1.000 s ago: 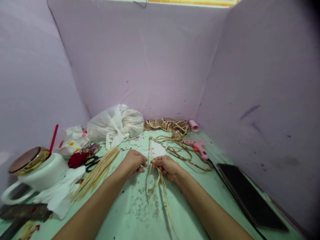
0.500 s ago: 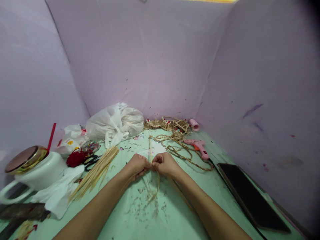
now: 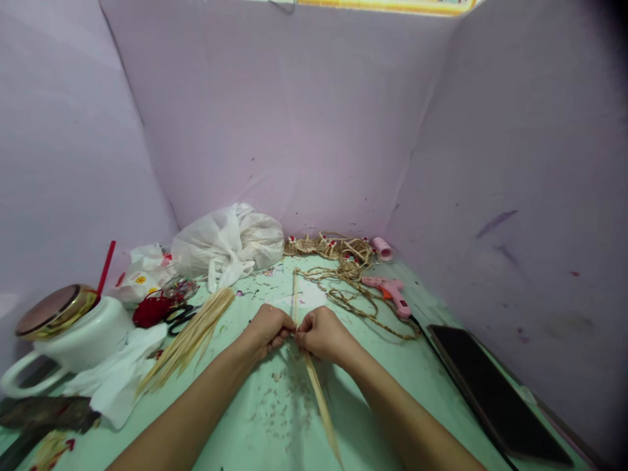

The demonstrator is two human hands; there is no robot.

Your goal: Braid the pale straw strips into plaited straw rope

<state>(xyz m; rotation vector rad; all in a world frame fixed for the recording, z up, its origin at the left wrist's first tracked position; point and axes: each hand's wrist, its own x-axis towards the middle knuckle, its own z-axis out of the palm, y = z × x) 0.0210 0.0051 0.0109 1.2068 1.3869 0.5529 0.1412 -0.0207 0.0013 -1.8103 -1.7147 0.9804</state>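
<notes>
Both my hands are closed, fingertips meeting over the middle of the table. My left hand (image 3: 271, 330) pinches the lower end of a thin straw cord (image 3: 295, 294), which runs straight away from me along the table. My right hand (image 3: 324, 332) pinches at the same spot. From under its fingers a flat, pale straw strip (image 3: 318, 396) slants towards me. The fingertips hide how strip and cord join. Left of my left hand lies a bundle of loose straw strips (image 3: 196, 333).
At the back are a white plastic bag (image 3: 228, 242), braided straw pieces (image 3: 318, 245) and a pink spool (image 3: 383, 248). A pink glue gun (image 3: 390, 291) and dark tablet-like slab (image 3: 495, 392) lie right. Scissors (image 3: 180, 319), red yarn (image 3: 152, 311) and a white mug (image 3: 93, 333) stand left.
The flat straw strip now stretches towards me from my right hand, where thin loose ends hung before. My right hand has turned slightly, knuckles more upward. The view has tilted up a little.
</notes>
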